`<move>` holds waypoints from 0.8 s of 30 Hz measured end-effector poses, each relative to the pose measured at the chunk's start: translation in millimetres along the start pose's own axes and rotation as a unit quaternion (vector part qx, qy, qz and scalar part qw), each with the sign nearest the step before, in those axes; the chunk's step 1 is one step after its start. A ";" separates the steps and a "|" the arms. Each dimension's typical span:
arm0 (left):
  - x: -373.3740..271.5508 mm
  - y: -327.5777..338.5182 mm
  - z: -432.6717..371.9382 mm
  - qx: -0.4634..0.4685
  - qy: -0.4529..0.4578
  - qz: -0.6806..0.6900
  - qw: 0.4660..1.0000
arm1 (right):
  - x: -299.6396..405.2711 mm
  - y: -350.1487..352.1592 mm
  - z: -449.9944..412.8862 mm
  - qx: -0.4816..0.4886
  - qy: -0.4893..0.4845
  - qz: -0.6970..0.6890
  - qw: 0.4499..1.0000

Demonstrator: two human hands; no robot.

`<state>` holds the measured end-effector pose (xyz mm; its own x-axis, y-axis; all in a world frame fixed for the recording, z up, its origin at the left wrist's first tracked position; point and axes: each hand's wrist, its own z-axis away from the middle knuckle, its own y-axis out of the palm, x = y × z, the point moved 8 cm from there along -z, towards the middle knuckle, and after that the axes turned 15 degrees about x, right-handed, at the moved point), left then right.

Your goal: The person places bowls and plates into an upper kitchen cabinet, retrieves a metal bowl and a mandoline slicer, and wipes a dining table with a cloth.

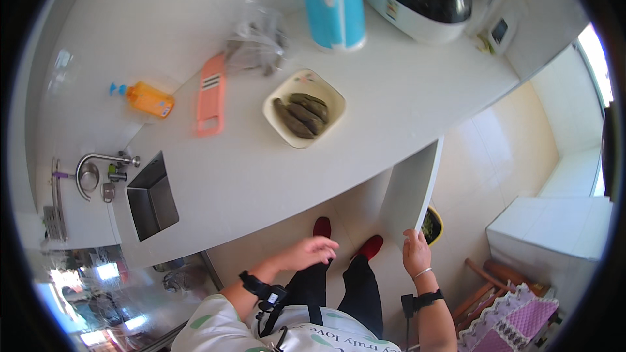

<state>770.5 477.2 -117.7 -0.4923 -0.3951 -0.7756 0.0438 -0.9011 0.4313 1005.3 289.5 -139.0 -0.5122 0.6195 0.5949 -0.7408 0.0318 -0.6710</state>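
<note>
My right hand grips the outer edge of an open white cabinet door, which juts out from under the countertop. My left hand hovers in front of the counter, above my legs, with its fingers loosely apart and nothing in them. Beyond it on the white countertop stands a cream square bowl with a floral mark on its rim. In the bowl lie three dark, elongated vegetables, probably purple sweet potatoes. The cabinet's inside is hidden under the counter.
A pink mandoline slicer, clear plastic bag, blue electric kettle and rice cooker line the back. An orange pump bottle stands near the steel sink. Behind the door sits a yellow-rimmed bin; a cushioned chair is lower right.
</note>
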 end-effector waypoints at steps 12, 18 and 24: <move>-197.2 -325.1 200.3 -0.656 -0.100 -0.423 0.617 | 36.0 13.8 3.2 -0.042 0.127 0.098 0.986; -191.3 -364.2 180.6 -0.641 -0.234 -0.325 0.655 | 52.1 35.3 -12.6 -0.062 0.110 0.087 0.988; -179.5 -386.4 198.1 -0.687 -0.245 -0.364 0.579 | 131.3 64.9 -81.4 -0.057 0.042 0.021 0.997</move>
<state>669.7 931.7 -53.8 -0.9879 -0.0266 -0.1530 0.1551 -0.2211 -0.9628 925.3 436.7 -140.4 -0.5000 0.6862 0.5284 -0.6619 0.0907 -0.7441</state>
